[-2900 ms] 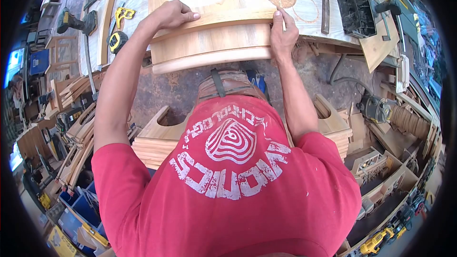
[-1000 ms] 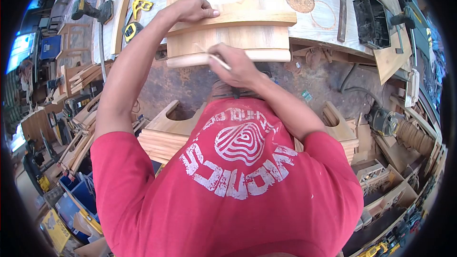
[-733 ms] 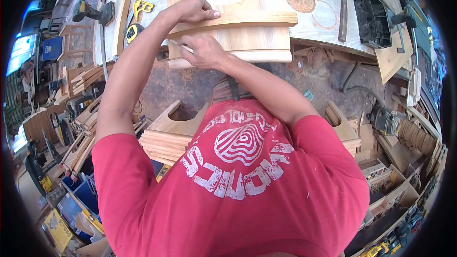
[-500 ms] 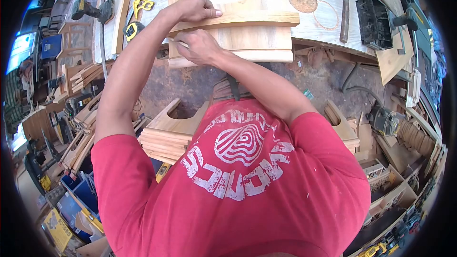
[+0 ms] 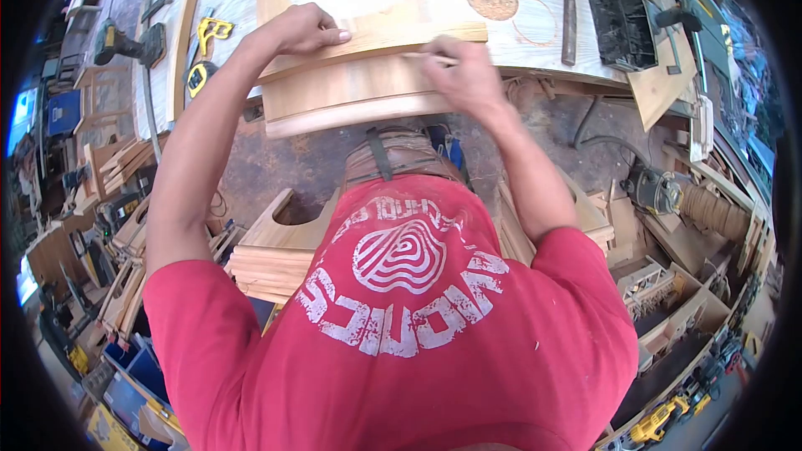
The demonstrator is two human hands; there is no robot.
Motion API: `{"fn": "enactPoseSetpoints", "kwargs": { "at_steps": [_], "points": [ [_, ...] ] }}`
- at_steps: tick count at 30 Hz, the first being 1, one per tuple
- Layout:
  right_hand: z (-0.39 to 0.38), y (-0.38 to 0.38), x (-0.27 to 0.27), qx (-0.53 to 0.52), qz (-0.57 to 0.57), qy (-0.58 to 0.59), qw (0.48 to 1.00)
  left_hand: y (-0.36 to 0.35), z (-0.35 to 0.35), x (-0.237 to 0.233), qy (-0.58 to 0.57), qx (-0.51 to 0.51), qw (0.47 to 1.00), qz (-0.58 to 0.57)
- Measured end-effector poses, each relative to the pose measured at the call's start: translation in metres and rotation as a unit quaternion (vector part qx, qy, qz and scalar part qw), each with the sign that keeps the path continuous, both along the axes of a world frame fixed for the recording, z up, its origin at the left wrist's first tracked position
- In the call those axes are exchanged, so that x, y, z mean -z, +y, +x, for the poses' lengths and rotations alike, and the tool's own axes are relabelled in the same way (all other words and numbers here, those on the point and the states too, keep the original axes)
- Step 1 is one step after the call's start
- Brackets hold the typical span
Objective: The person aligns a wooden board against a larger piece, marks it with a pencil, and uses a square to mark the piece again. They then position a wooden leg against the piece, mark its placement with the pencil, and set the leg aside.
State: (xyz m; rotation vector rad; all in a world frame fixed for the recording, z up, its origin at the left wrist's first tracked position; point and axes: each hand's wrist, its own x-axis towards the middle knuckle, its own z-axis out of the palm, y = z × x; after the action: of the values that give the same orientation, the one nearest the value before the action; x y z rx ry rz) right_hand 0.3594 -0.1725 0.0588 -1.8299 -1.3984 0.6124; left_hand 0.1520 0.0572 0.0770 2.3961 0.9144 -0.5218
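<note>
A long wooden strip (image 5: 393,37) lies across a pale wooden panel (image 5: 334,86) at the front edge of the bench. My left hand (image 5: 306,30) rests on the strip's left part, fingers curled and thumb lying along its top. In my right hand (image 5: 468,75) is a thin pencil (image 5: 441,59), pinched between the fingers. Its tip points left, right at the strip's near edge. The panel's near side has a rounded, moulded edge (image 5: 359,114) that overhangs the bench.
On the bench (image 5: 535,54) lie a tape measure (image 5: 199,77), a yellow square (image 5: 214,31), a hammer (image 5: 569,8) and a black tray (image 5: 622,25). A cordless drill (image 5: 129,43) is at left. Cut wooden boards (image 5: 276,255) are stacked beside my body.
My right hand has swept rightward with the pencil along the strip, from beside the left hand to near its right end. My left hand stays on the strip; the whole view has shifted.
</note>
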Motion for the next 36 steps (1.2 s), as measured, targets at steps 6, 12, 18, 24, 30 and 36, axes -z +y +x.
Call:
{"fn": "enactPoseSetpoints", "kwargs": {
  "at_steps": [6, 12, 18, 24, 30, 36],
  "points": [
    [0.123, -0.063, -0.023, 0.184, -0.122, -0.128, 0.967, 0.001, 0.0, -0.001, 0.0, -0.005, 1.0, -0.012],
    [0.141, -0.09, -0.041, 0.209, -0.044, -0.03, 0.976, -0.005, 0.0, -0.008, -0.003, -0.03, 0.999, -0.024],
    [0.115, -0.064, -0.07, 0.148, 0.046, 0.134, 0.979, -0.017, -0.003, -0.006, -0.02, -0.071, 0.992, 0.107],
    [0.116, 0.007, -0.077, 0.034, 0.065, 0.188, 0.979, -0.042, 0.004, -0.024, 0.034, -0.09, 0.968, 0.231],
    [0.111, 0.113, -0.07, -0.135, 0.012, 0.18, 0.974, -0.054, 0.016, -0.033, 0.062, -0.165, 0.946, 0.272],
    [0.076, 0.198, -0.023, -0.323, -0.003, 0.124, 0.938, -0.07, 0.021, -0.037, 0.06, -0.254, 0.918, 0.299]
  ]
}}
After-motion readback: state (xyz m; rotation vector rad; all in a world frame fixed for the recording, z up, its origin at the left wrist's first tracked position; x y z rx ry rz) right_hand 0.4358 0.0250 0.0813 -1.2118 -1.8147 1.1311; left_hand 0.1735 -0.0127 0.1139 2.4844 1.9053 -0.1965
